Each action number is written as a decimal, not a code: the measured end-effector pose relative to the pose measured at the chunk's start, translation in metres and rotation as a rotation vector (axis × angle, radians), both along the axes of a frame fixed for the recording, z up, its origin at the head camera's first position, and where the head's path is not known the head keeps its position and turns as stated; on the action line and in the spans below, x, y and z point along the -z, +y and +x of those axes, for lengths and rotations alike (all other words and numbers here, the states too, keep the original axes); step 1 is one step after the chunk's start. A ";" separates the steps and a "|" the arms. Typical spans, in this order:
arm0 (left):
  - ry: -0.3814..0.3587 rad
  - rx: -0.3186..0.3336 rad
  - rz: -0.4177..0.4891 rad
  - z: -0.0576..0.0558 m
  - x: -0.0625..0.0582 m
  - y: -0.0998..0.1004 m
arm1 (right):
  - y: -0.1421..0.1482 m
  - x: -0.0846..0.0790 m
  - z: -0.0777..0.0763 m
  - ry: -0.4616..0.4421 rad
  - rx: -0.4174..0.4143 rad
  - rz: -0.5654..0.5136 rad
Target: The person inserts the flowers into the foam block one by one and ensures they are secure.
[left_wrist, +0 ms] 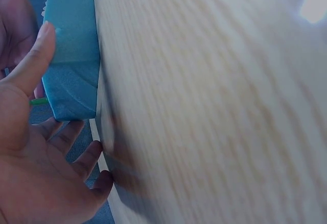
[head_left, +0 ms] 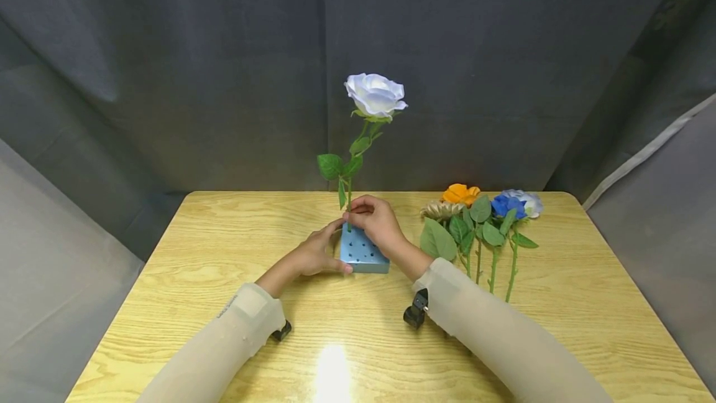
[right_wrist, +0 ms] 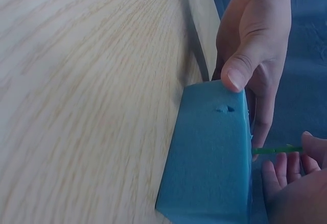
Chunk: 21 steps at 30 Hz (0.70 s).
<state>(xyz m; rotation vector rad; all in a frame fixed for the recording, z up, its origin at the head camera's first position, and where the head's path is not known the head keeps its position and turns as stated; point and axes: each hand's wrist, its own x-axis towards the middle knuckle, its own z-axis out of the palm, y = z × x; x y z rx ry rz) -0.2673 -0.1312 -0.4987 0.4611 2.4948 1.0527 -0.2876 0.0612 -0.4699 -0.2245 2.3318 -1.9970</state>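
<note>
A blue foam block (head_left: 365, 252) with several small holes in its top sits on the wooden table. My left hand (head_left: 316, 254) grips its left side, thumb against the front face and fingers toward the back. Above the block, my right hand (head_left: 376, 221) pinches the lower stem of a white rose (head_left: 376, 97), which stands nearly upright with green leaves. The right wrist view shows the green stem (right_wrist: 278, 150) meeting the block's top face; how deep its end sits is hidden. The block's side (left_wrist: 74, 45) fills the upper left of the left wrist view.
To the right lie several artificial flowers: an orange one (head_left: 461, 194), a beige one (head_left: 442, 210), a blue one (head_left: 508, 205) and a pale one (head_left: 531, 203), their stems toward the front. A dark curtain (head_left: 252, 79) hangs behind the table (head_left: 224, 247).
</note>
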 end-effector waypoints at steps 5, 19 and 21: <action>0.008 0.004 0.006 0.001 -0.001 0.000 | 0.004 0.000 0.000 0.008 -0.008 0.005; -0.005 -0.011 -0.003 0.001 -0.001 0.000 | 0.021 0.002 0.006 -0.004 -0.023 0.026; -0.005 -0.011 0.004 0.001 -0.001 0.000 | 0.024 0.002 0.007 -0.014 -0.022 0.029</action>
